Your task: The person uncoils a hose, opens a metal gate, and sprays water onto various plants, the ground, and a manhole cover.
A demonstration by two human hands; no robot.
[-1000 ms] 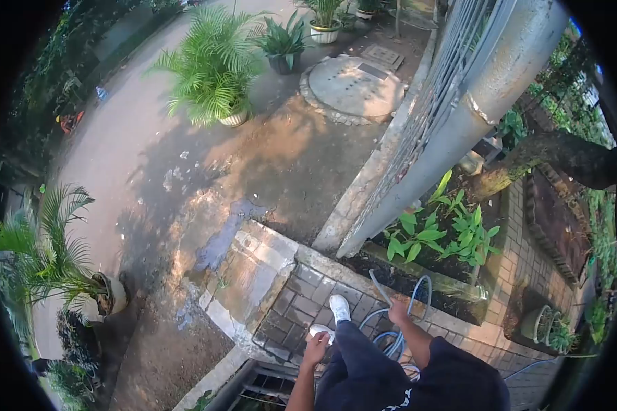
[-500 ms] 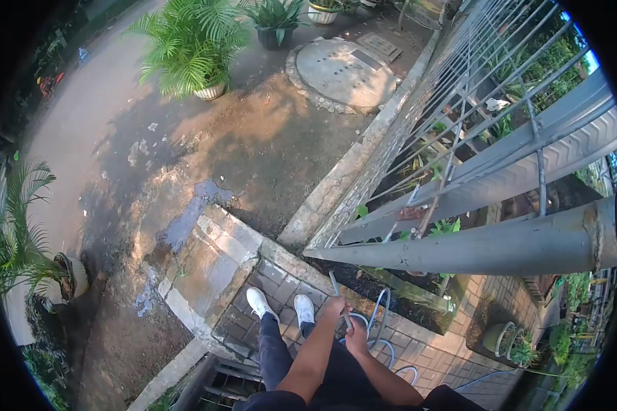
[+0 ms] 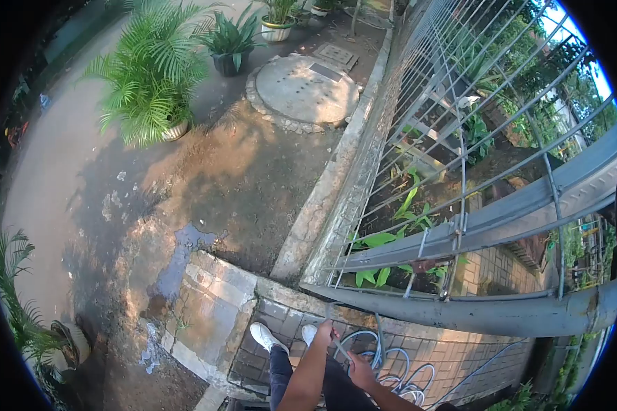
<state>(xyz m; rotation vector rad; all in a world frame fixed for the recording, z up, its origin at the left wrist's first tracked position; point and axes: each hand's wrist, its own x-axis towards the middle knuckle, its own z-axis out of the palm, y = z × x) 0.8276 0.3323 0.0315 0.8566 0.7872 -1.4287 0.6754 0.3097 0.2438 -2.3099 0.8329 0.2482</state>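
In the head view a pale grey-blue garden hose (image 3: 341,350) runs between my two hands at the lower middle. My left hand (image 3: 327,333) is closed around it near its upper end, while my right hand (image 3: 360,372) grips it lower down and to the right. More loops of hose lie loosely on the brick paving (image 3: 452,342) beside my right hand. My feet, in white shoes (image 3: 263,335), stand on grey pavers just left of my hands.
A metal pipe fence (image 3: 459,308) rises on the right, with plants behind it. Ahead, a low concrete curb (image 3: 322,205) borders bare soil. A round concrete cover (image 3: 307,90) and a potted palm (image 3: 151,82) stand farther off. A puddle (image 3: 178,260) lies left of the concrete slab.
The view has shifted, showing more of the fence and the coiled hose on the right. Both hands keep hold of the hose and appear slightly lower in the view.
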